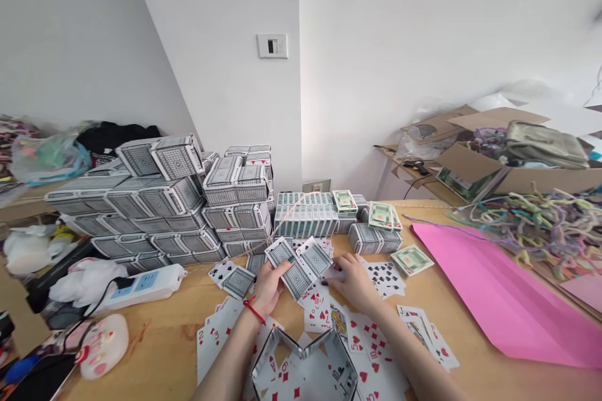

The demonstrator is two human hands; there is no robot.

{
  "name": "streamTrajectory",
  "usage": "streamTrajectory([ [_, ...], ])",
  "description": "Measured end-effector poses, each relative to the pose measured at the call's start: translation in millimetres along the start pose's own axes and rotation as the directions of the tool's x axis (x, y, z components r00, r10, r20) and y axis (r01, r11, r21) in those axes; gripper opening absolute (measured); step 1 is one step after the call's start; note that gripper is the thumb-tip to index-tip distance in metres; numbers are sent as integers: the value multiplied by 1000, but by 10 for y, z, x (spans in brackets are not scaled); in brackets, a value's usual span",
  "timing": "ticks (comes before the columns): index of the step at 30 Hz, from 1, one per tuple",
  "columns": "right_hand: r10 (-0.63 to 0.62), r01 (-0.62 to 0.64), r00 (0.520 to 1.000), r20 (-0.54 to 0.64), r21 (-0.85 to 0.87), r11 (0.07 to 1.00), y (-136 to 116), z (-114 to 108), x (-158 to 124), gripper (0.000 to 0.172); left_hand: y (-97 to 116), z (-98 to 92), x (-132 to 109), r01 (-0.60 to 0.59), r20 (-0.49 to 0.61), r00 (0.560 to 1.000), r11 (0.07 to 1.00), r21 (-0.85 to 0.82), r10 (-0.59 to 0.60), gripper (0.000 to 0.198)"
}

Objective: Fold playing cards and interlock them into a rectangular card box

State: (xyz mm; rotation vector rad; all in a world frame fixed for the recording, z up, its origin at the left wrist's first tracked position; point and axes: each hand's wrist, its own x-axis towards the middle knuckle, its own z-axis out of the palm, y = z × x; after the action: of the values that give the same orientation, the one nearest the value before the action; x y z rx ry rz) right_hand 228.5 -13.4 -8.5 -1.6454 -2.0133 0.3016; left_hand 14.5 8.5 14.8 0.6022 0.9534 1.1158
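My left hand [269, 287], with a red string at the wrist, is closed around a fan of playing cards [297, 263] held backs up. Right of the fan, my right hand [353, 282] rests with curled fingers on loose face-up cards [324, 313] spread over the wooden table [164, 351]; whether it pinches a card is unclear. Close to me lies an open card box [305, 360], tilted on the spread.
A tall stack of grey-patterned card packs [164, 207] fills the back left. Green-faced decks [380, 216] and a tray of packs [305, 213] stand behind my hands. Pink paper [493, 294] lies right, tangled yarn [531, 225] beyond it. A white power strip [141, 285] lies left.
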Motion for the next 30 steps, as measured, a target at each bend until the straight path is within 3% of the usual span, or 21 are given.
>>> streamTrajectory([
  [4, 18, -24, 999, -49, -126, 992, 26, 7, -7, 53, 11, 0, -7, -7, -20, 1000, 1000, -16, 6, 21],
  [7, 7, -6, 1000, 11, -166, 986, -29, -23, -25, 68, 17, -8, -3, -11, -21, 1000, 999, -33, 10, 18],
  [12, -166, 179, 982, 95, -152, 972, -183, -71, -28, 51, 30, -12, -3, -13, -32, 999, 997, -74, 11, 18],
  [17, -117, 109, 991, -60, -127, 986, -157, -25, 1, 36, 55, -35, 5, 4, -59, 998, 991, -136, -13, 11],
  [19, -98, 88, 990, -99, -99, 991, -119, 6, 3, 41, 65, -40, 11, 18, -68, 997, 986, -163, -30, 9],
  [23, -79, 72, 993, -84, -84, 994, -98, 43, 21, 65, 78, -28, 8, 36, -72, 996, 981, -188, -50, 10],
  [30, -3, 2, 997, -75, -23, 1000, -99, 79, 62, 62, 45, -46, 8, -2, -48, 999, 985, -172, -6, 12],
])
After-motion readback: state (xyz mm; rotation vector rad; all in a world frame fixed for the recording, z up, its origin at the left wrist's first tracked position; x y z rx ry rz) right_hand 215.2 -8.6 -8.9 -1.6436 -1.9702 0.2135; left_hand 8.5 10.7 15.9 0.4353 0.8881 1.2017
